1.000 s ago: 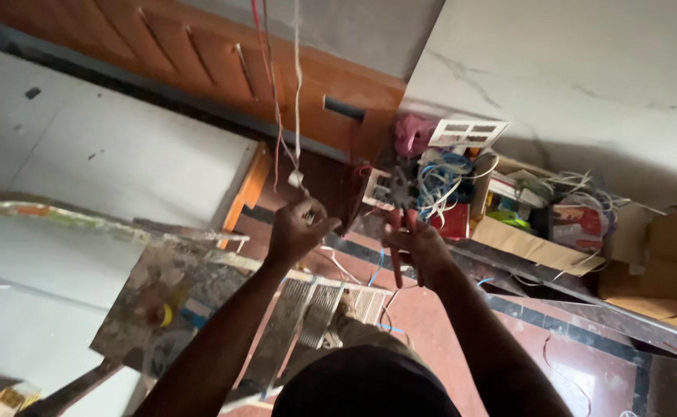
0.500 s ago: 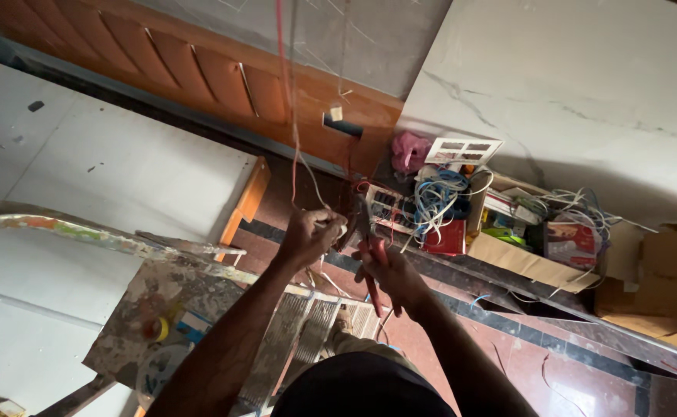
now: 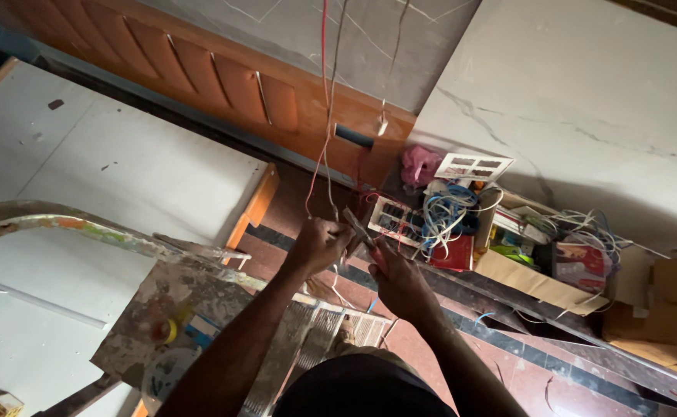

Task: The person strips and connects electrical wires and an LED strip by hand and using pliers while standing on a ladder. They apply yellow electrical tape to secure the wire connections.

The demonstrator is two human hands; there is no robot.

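Both hands have drawn together above the ladder (image 3: 199, 278), left hand (image 3: 319, 243) fisted round the hanging wires (image 3: 327, 139), right hand (image 3: 396, 282) gripping pliers (image 3: 356, 225) against them.

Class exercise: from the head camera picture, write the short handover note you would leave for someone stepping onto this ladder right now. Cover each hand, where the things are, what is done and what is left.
Left hand: closed around the hanging wires, a red one and pale ones, which run up out of view.
Right hand: gripping pliers, tip at the wires just by the left hand.
Position: above a paint-spattered stepladder.
Supplies: cardboard box of wire coils and packets on the floor by the wall, white switch plate beside it.
Done: wires gathered in hand. Whether any is cut or stripped cannot be seen.
Left: probably the work on the wire ends.
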